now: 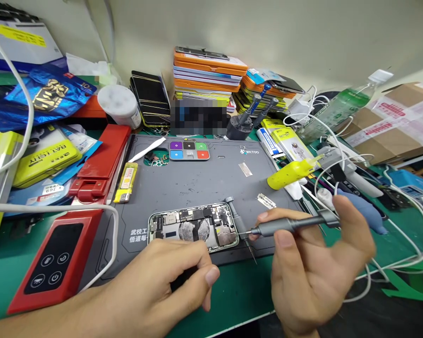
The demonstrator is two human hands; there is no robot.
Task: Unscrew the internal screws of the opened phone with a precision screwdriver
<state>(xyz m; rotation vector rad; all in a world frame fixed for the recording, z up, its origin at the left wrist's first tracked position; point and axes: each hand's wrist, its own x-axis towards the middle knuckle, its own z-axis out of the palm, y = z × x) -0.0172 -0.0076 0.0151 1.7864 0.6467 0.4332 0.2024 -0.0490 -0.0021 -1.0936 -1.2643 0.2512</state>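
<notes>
An opened phone (197, 230) lies on a dark grey work mat (183, 183), with its circuit boards and inner parts exposed. My left hand (176, 281) is curled over its near edge, covering part of it; what its fingers hold, if anything, is hidden. A grey precision screwdriver (289, 225) lies nearly level in my right hand (313, 272), between thumb and fingers. Its tip points left at the phone's right end; I cannot tell whether it touches. A second screwdriver (238, 220) lies on the mat beside that end, partly behind the phone.
A red device with a touch panel (52, 258) and a white cable (114, 234) lie left. Razor blade (267, 201), yellow bottle (291, 174), coloured magnetic tray (189, 151) and lighter (127, 183) sit on the mat. Behind stand a screwdriver holder (238, 127) and stacked boxes (207, 70).
</notes>
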